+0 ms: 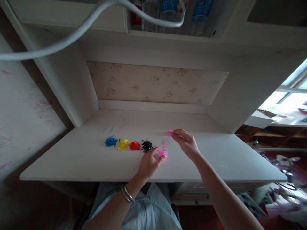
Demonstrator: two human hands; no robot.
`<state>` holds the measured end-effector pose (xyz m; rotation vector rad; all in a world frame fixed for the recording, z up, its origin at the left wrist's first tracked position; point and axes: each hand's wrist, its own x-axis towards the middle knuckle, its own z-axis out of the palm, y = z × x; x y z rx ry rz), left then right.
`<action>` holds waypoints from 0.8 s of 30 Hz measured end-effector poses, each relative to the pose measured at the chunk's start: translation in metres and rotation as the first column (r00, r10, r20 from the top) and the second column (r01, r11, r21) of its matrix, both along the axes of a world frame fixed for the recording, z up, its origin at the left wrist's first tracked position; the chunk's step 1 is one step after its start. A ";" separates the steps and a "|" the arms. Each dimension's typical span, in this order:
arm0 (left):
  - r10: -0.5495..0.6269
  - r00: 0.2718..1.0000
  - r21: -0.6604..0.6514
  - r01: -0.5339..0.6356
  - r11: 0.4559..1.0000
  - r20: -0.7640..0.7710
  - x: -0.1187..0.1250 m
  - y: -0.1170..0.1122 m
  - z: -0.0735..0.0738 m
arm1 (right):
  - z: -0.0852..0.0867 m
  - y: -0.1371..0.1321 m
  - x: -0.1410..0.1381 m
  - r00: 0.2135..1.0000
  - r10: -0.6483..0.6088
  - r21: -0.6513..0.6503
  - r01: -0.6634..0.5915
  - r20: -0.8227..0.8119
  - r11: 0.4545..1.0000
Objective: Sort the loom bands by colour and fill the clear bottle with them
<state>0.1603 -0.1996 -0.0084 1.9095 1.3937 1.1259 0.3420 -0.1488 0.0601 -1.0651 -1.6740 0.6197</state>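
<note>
Fingers (177,132) of the right hand (187,142) pinch a pink bit (169,133), too blurred to name, near a clear jar (165,142) that the left hand (149,162) grips low, presumably for steadiness, on the desk (96,163).

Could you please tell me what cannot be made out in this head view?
All in the head view:
1. Pink bits in the right hand: too small to count, partly covered by that hand.
2. Whether the pink pieces lie inside or beside the clear container: blurred, partly behind the left hand.
3. Bottles overhead: tops cut off by the upper edge.
4. Clutter, far right: blurred, cut off by the right edge.
</note>
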 end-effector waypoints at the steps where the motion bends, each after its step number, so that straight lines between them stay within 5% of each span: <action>1: 0.005 1.000 0.004 -0.005 1.000 -0.004 0.000 0.000 0.001 | 0.003 -0.004 -0.003 1.000 0.025 0.017 -0.025 0.014 1.000; 6: 0.017 1.000 0.002 -0.017 1.000 -0.008 0.002 -0.001 0.003 | 0.004 -0.013 -0.011 0.989 0.046 0.080 -0.058 0.140 0.995; 12: 0.013 1.000 0.011 -0.012 1.000 -0.021 0.001 -0.001 0.003 | 0.007 -0.017 -0.009 0.996 0.073 -0.005 -0.073 0.056 0.997; 18: -0.074 0.994 0.035 0.077 0.996 -0.078 0.009 0.000 0.011 | -0.028 -0.028 -0.009 0.977 0.209 -0.225 -0.214 -0.045 0.951; 24: -0.064 0.978 0.041 0.074 0.996 -0.199 0.013 -0.001 0.009 | -0.056 -0.018 0.007 0.990 -0.064 -0.251 0.032 -0.122 0.967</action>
